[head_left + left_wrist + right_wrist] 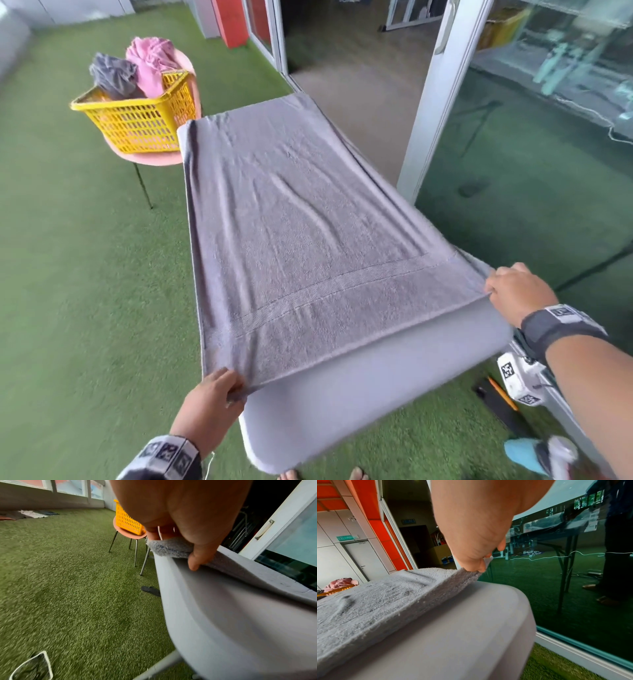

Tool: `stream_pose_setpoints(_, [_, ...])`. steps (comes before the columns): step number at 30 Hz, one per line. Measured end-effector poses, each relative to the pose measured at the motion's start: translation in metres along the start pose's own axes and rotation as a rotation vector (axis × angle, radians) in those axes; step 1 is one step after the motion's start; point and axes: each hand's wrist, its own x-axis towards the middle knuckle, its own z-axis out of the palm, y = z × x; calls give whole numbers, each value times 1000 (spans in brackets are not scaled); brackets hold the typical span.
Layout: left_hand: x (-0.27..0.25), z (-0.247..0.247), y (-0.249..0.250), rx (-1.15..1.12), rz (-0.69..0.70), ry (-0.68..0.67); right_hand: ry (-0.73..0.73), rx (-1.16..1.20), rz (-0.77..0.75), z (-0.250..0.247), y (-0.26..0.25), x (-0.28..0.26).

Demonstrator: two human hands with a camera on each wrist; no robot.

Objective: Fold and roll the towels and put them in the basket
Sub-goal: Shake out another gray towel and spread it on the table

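A grey towel [301, 233] lies spread lengthwise over a grey table [359, 404], its near hem lifted a little off the top. My left hand [219, 394] pinches the near left corner of the towel [171, 547]. My right hand [513, 291] pinches the near right corner of the towel [412, 596] between thumb and fingers. A yellow basket [137, 120] stands on a pink chair [147, 159] beyond the table's far left corner, with a pink towel [150, 61] and a grey towel [113, 75] heaped in it.
Green artificial turf [85, 274] covers the floor all round. A glass sliding door with a white frame [442, 102] runs along the right of the table. A dark sandal [150, 590] lies on the turf by the table. Bare toes [356, 474] show at the bottom edge.
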Motion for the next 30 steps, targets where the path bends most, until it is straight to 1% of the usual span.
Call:
stream_pose_setpoints(2, [-11,9,-1,-22,14,27,-2,19,10,12,4,-8])
stream_pose_setpoints(5, [-29,23,0,-30,-15,63,-41,11,12,26,9,-22])
stream_pose_setpoints(8, [-50,39,10,-47,-36,106,-38,66,-5,35,17,-36])
stream_pose_setpoints(13, [-76,72,42,-120,-182,213,-63,62,13,42,39,-43])
stream_pose_setpoints(17, [-82,87,65,-127,-240,288,-94,76,27,38,50,-35])
stream_pose_setpoints(20, [-87,90,74,-115,-247,289,-102,114,37,37,49,-32])
stream_pose_setpoints(25, [-103,92,72,-52,-280,274,-82,107,-29,38,46,-45])
stream_pose_setpoints(28, [-107,93,74,-69,-277,283,-93,159,-16,32,42,-46])
stream_pose_setpoints(30, [-109,92,73,-97,-297,277,-54,201,-21,28,33,-46])
